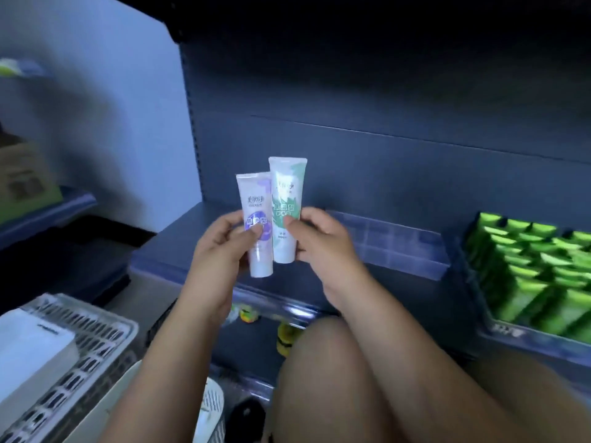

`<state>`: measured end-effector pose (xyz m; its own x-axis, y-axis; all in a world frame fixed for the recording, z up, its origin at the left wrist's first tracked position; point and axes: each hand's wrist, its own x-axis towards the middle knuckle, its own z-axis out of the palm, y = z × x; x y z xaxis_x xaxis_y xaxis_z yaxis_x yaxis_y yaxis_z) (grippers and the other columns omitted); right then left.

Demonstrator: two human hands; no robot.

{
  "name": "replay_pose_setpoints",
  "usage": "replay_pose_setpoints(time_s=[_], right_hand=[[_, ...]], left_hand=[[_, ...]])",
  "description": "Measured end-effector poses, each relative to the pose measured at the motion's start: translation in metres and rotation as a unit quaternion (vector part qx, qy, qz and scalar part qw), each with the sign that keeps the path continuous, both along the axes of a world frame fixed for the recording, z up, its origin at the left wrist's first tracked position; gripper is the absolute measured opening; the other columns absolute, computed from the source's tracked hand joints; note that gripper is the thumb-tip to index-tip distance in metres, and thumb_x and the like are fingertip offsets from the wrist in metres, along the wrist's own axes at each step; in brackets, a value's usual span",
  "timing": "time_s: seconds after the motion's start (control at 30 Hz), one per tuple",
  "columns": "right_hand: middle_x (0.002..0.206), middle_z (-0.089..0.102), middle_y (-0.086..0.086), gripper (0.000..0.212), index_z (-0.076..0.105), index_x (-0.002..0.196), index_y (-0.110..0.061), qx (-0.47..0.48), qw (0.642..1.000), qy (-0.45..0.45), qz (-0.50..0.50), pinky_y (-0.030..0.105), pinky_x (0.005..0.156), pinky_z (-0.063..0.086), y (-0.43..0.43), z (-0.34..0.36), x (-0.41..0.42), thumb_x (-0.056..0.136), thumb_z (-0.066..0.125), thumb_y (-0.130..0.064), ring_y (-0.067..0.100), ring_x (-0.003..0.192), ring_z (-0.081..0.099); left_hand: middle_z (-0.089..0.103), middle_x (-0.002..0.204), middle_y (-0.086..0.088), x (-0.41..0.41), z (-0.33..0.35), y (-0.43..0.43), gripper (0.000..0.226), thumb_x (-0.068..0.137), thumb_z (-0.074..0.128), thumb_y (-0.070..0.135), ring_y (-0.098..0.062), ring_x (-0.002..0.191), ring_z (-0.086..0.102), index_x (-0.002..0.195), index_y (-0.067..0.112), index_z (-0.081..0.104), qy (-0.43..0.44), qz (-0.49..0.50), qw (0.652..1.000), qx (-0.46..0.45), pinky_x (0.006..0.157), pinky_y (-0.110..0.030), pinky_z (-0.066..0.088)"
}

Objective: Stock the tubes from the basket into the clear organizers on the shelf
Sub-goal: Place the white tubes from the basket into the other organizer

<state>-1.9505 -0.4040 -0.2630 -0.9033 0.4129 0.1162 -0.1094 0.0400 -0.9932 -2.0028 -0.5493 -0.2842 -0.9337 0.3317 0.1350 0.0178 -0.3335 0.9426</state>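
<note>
Two tubes stand upright side by side at the centre of the view, touching along their edges. The left hand (224, 247) pinches the purple tube (252, 199) between thumb and fingers, and the right hand (323, 241) pinches the green tube (285, 193), which stands slightly higher, the same way. Behind the right hand, toward 3 o'clock, one clear organizer (393, 247) sits on the dark shelf (172, 251); its contents cannot be made out. At 4 o'clock, rows of green packs (537, 270) fill a bin, too blurred to count. At 8 o'clock, one slotted basket (96, 340) holds one white box (32, 346).
</note>
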Motion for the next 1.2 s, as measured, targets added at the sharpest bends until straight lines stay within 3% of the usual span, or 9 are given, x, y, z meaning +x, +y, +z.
replay_pose_setpoints(time_s=[0.17,0.27,0.47,0.63,0.73,0.83,0.9,1.03,1.2], right_hand=[[0.102,0.078,0.002,0.013,0.072,0.108,-0.011,0.027,0.998,0.023,-0.058,0.038,0.084,0.062,0.085,0.032,0.020,0.097,0.066,-0.014,0.024,0.096,0.074],[0.102,0.078,-0.001,0.014,0.073,0.109,-0.013,0.037,0.995,0.030,-0.086,0.037,0.086,0.062,0.130,0.025,0.017,0.097,0.065,-0.016,0.019,0.096,0.075],[0.104,0.077,0.000,0.029,0.067,0.121,-0.026,-0.005,0.989,0.053,-0.139,0.035,0.083,0.062,0.184,-0.026,-0.015,0.097,0.062,-0.011,0.017,0.096,0.075],[0.102,0.074,0.008,0.019,0.064,0.107,-0.015,0.010,0.983,0.033,-0.183,0.044,0.082,0.061,0.220,-0.047,-0.063,0.089,0.063,-0.013,0.024,0.095,0.073],[0.103,0.071,0.017,0.026,0.060,0.101,-0.008,0.018,0.978,0.021,-0.206,0.053,0.082,0.058,0.236,-0.056,-0.088,0.078,0.060,-0.020,0.034,0.098,0.070],[0.097,0.075,0.005,0.023,0.063,0.107,-0.014,0.024,0.978,0.022,-0.205,0.037,0.072,0.059,0.252,-0.063,-0.105,0.084,0.061,-0.011,0.021,0.091,0.073],[0.095,0.076,-0.002,0.026,0.064,0.110,-0.018,0.028,0.977,0.025,-0.209,0.028,0.069,0.056,0.261,-0.064,-0.112,0.086,0.062,-0.008,0.013,0.086,0.073],[0.091,0.076,-0.002,0.023,0.064,0.107,-0.018,0.036,0.977,0.019,-0.207,0.035,0.074,0.061,0.274,-0.071,-0.123,0.085,0.065,-0.010,0.016,0.085,0.074],[0.091,0.076,-0.004,0.015,0.067,0.099,-0.020,0.071,0.975,0.016,-0.209,0.034,0.076,0.060,0.277,-0.082,-0.136,0.086,0.070,-0.013,0.013,0.085,0.074]], left_hand=[[0.078,0.107,-0.013,-0.001,0.033,0.089,0.024,0.094,0.067,0.009,-0.032,0.095,0.075,0.119,0.008,0.067,0.031,-0.051,0.998,-0.021,0.077,-0.043,0.058],[0.078,0.102,-0.012,-0.013,0.035,0.137,0.025,0.092,0.070,0.011,-0.037,0.095,0.075,0.117,0.007,0.068,0.024,-0.074,0.996,-0.051,0.081,-0.050,0.060],[0.079,0.100,-0.010,-0.071,0.018,0.214,0.024,0.091,0.071,0.006,-0.027,0.087,0.077,0.115,0.006,0.066,0.055,-0.096,0.986,-0.122,0.064,-0.033,0.060],[0.073,0.111,-0.017,-0.135,-0.015,0.257,0.024,0.094,0.068,0.005,-0.034,0.100,0.073,0.116,0.003,0.060,0.071,-0.043,0.982,-0.167,0.090,-0.054,0.059],[0.072,0.110,-0.015,-0.162,-0.026,0.264,0.030,0.091,0.069,0.003,-0.032,0.102,0.073,0.118,0.011,0.057,0.101,-0.047,0.972,-0.207,0.090,-0.060,0.057],[0.070,0.100,-0.010,-0.177,-0.029,0.269,0.059,0.088,0.065,-0.007,-0.029,0.100,0.072,0.131,0.031,0.051,0.123,-0.077,0.966,-0.215,0.086,-0.054,0.061],[0.070,0.094,-0.006,-0.183,-0.031,0.274,0.052,0.087,0.065,-0.009,-0.027,0.095,0.072,0.126,0.024,0.057,0.123,-0.086,0.966,-0.211,0.089,-0.055,0.060],[0.071,0.098,-0.013,-0.192,-0.040,0.281,0.025,0.090,0.066,-0.005,-0.025,0.088,0.070,0.111,0.009,0.063,0.114,-0.089,0.970,-0.195,0.087,-0.049,0.059],[0.074,0.095,-0.021,-0.211,-0.059,0.268,0.021,0.089,0.070,-0.005,-0.024,0.084,0.069,0.104,0.008,0.067,0.144,-0.079,0.961,-0.224,0.083,-0.042,0.055]])
